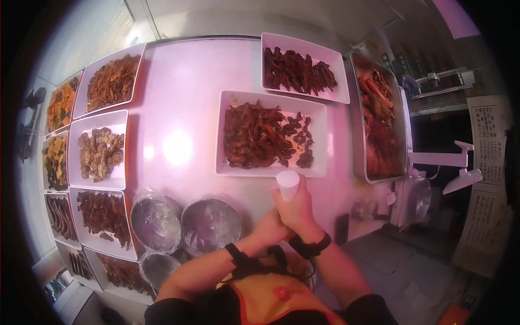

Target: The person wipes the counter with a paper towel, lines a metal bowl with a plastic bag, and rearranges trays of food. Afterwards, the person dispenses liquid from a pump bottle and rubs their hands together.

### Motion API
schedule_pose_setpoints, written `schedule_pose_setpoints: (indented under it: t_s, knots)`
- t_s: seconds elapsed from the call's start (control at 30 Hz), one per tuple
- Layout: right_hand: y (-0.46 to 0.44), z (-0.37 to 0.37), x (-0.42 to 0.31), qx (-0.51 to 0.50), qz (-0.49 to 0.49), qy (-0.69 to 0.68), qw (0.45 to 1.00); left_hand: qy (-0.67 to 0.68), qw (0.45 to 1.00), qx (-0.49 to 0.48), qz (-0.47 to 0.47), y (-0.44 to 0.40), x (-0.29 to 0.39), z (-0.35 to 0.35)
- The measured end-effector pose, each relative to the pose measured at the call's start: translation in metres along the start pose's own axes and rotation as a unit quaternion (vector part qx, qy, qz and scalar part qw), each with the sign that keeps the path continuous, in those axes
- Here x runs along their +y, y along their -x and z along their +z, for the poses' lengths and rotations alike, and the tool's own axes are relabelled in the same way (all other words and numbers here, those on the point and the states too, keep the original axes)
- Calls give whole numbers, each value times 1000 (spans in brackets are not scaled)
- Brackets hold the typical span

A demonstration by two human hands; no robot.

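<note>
My right hand (298, 208) is wrapped round a white cylindrical object (287, 184), its pale round end pointing up and away from me. Pressed against the lower left of that hand is my left hand (272, 227), closed, with its fingers mostly hidden; what it grips cannot be made out. Both hands are in front of a white tray (319, 122) that holds dark glossy meat pieces (252, 132), larger ones on the left and small ones on the right. The object's end is just below the tray's front edge in view.
Another white tray (330, 96) of dark meat is behind. A metal tray (402, 146) of reddish meat stands right. White trays of food, one with pale-coated pieces (100, 153), line the left. Plastic-lined round containers (210, 225) sit front left. A white bracket (441, 158) juts out right.
</note>
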State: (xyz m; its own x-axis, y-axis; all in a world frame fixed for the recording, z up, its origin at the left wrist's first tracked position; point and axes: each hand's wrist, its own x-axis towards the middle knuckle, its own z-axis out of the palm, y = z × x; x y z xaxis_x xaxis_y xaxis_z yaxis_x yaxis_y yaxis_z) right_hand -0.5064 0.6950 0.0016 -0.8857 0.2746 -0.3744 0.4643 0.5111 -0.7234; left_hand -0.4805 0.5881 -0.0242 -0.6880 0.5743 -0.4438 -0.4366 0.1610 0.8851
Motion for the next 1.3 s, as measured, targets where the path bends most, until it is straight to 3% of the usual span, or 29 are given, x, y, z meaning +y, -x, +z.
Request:
schedule_pose_setpoints:
  t_s: [0.03, 0.1, 0.23, 0.3, 0.33, 0.4, 0.57, 0.63, 0.7, 0.73, 0.77, 0.83, 0.87, 0.9, 0.93, 0.97, 1.03, 1.1, 1.13, 1.17, 1.2, 1.3]
  knots:
    - [-2, -2, -2, 3, 1, -3, 1000, -4, 1000, -2, 0, -2, 5, 0]
    - [-9, -8, -10, 51, 6, 7, 999, 41, 993, -30, -104, -5, 33, -6]
    - [-23, -21, -13, 32, -10, -13, 999, 2, 997, -52, -64, -25, 25, -5]
    - [-28, -22, -6, 36, -101, -20, 994, -25, 997, -55, -49, -30, 25, -5]
    - [-30, -22, -3, 37, -101, -22, 994, -27, 997, -54, -50, -30, 26, -4]
    - [-29, -22, 2, 5, 2, -43, 999, -34, 995, -28, -84, -27, 34, -3]
    - [-14, -30, 8, 25, 8, -12, 1000, -104, 993, -39, -46, -23, 17, 12]
    - [-4, -35, 11, 18, -8, -21, 1000, -121, 992, -26, -28, -15, 20, 18]
    - [10, -45, 4, 33, -90, -62, 993, -91, 991, -27, -89, -1, 35, 25]
    - [19, -50, 1, 43, -122, -66, 989, -147, 987, -23, -67, 0, 30, 31]
    - [29, -53, -3, 41, -160, -74, 984, -201, 978, -5, -52, 2, 23, 36]
    - [41, -63, -2, -10, -202, -89, 975, -132, 989, 62, 30, 34, 36, 41]
    - [47, -66, 4, -52, -190, -150, 969, -139, 984, 104, 36, 49, 44, 46]
    - [58, -70, -1, -92, -227, -140, 959, -51, 994, 94, -5, 69, 60, 47]
    - [71, -78, -7, -123, -257, -127, 950, -31, 988, 150, -16, 82, 51, 53]
    - [86, -83, -10, -168, -271, -124, 940, -74, 976, 202, 16, 91, 43, 61]
    - [105, -97, -14, -237, -390, -62, 888, -121, 954, 269, 47, 118, 35, 76]
    - [124, -102, -16, -290, -439, -81, 847, -1, 929, 364, 70, 162, 31, 92]
    - [130, -105, -13, -328, -470, -97, 814, -9, 891, 438, 119, 188, 28, 100]
    - [131, -109, -5, -359, -448, -66, 816, -19, 846, 507, 165, 217, 23, 109]
    - [131, -111, 2, -369, -453, -65, 809, -28, 813, 562, 150, 237, 4, 117]
    - [128, -115, 29, -473, -267, -13, 840, 29, 725, 687, 35, 315, -51, 130]
